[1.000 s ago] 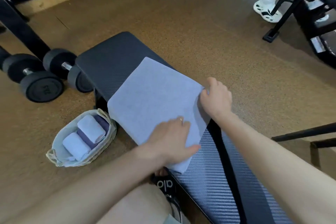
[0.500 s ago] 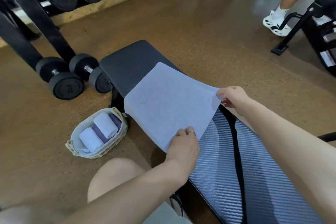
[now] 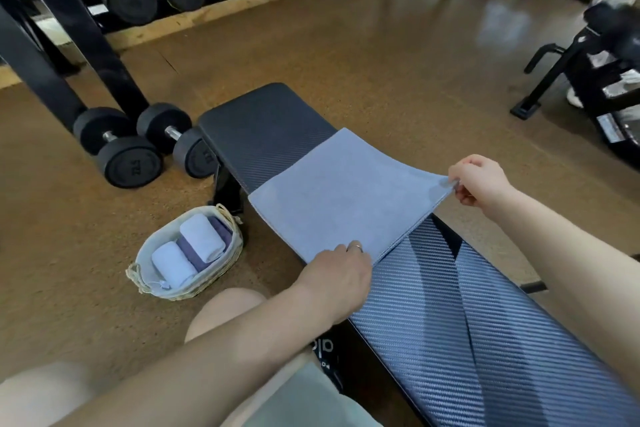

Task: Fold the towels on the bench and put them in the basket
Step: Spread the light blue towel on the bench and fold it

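The blue towel [image 3: 341, 196] lies on the black bench [image 3: 266, 128]. The left hand [image 3: 337, 276] pinches its near corner, the right hand [image 3: 479, 180] pinches its side corner. The basket [image 3: 188, 251] sits on the floor beside the bench, with rolled towels [image 3: 202, 241] inside

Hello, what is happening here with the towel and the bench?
A person is folding a light blue towel on a black bench. The left hand holds the towel's near corner, and the right hand pinches the other near corner, lifted off the bench. On the floor beside the bench, a basket already has two rolled towels in it.
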A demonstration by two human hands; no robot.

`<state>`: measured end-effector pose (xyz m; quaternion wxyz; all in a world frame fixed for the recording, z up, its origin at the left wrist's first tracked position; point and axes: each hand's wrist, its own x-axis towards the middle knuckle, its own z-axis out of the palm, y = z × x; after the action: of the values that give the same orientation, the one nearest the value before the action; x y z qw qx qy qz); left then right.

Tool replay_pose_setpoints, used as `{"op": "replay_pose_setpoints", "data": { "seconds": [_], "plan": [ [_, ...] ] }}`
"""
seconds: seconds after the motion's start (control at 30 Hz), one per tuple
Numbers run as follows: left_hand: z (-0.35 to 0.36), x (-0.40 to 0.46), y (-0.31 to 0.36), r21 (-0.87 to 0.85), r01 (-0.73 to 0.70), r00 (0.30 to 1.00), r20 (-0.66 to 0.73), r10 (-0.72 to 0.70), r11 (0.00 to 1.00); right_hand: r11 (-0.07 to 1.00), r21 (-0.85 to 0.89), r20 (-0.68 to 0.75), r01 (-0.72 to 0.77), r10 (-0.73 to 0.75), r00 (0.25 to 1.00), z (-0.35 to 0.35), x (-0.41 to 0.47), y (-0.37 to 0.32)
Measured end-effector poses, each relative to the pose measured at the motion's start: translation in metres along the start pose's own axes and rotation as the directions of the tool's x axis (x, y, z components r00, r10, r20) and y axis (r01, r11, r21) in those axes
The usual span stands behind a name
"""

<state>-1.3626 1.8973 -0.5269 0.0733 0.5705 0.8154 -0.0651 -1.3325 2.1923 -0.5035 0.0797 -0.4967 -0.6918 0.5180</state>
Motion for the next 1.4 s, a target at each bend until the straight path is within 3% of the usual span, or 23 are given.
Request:
{"op": "replay_pose_setpoints", "data": {
  "seconds": [0.17,0.33,0.4,0.5,0.63,0.77,0.93,1.0,1.1,1.23,1.4],
  "plan": [
    [0.003,-0.021,-0.002,-0.027,-0.111,0.992,-0.056,0.11,0.993,0.998,-0.04,0.165,-0.05,0.056,0.985,-0.015,-0.006,-0.001],
    [-0.013,-0.029,-0.021,-0.141,-0.076,0.984,-0.174,0.051,0.987,0.996,0.038,0.239,-0.082,0.07,0.969,-0.01,-0.003,-0.025],
    [-0.024,-0.03,-0.03,-0.193,-0.077,0.987,-0.153,0.048,0.978,0.99,0.109,0.284,-0.093,0.059,0.957,-0.005,0.0,-0.037],
    [-0.039,-0.031,-0.051,-0.292,0.033,0.99,-0.122,-0.072,0.956,0.978,0.193,0.351,-0.085,0.012,0.936,0.007,0.007,-0.059],
    [-0.037,-0.03,-0.098,-0.554,0.143,0.949,-0.16,-0.273,0.82,0.979,0.206,0.426,0.008,-0.097,0.9,0.034,0.018,-0.083],
    [-0.022,-0.024,-0.14,-0.632,0.211,0.927,-0.112,-0.357,0.746,0.981,0.07,0.361,0.181,-0.194,0.912,0.073,0.03,-0.101],
    [0.004,-0.017,-0.18,-0.831,0.29,0.89,0.052,-0.453,0.475,0.943,-0.172,0.246,0.286,-0.24,0.939,0.119,0.068,-0.102],
    [0.012,-0.012,-0.189,-0.852,0.298,0.886,0.08,-0.457,0.429,0.927,-0.233,0.242,0.294,-0.238,0.941,0.136,0.08,-0.097],
    [0.021,-0.005,-0.199,-0.853,0.318,0.874,0.094,-0.476,0.415,0.854,-0.373,0.221,0.363,-0.298,0.929,0.157,0.096,-0.089],
    [0.031,0.005,-0.207,-0.813,0.343,0.855,0.062,-0.516,0.47,0.706,-0.566,0.189,0.426,-0.392,0.9,0.177,0.104,-0.076],
    [0.04,0.012,-0.21,-0.799,0.365,0.84,0.062,-0.538,0.478,0.612,-0.664,0.172,0.429,-0.433,0.885,0.186,0.103,-0.061]
  ]
}}
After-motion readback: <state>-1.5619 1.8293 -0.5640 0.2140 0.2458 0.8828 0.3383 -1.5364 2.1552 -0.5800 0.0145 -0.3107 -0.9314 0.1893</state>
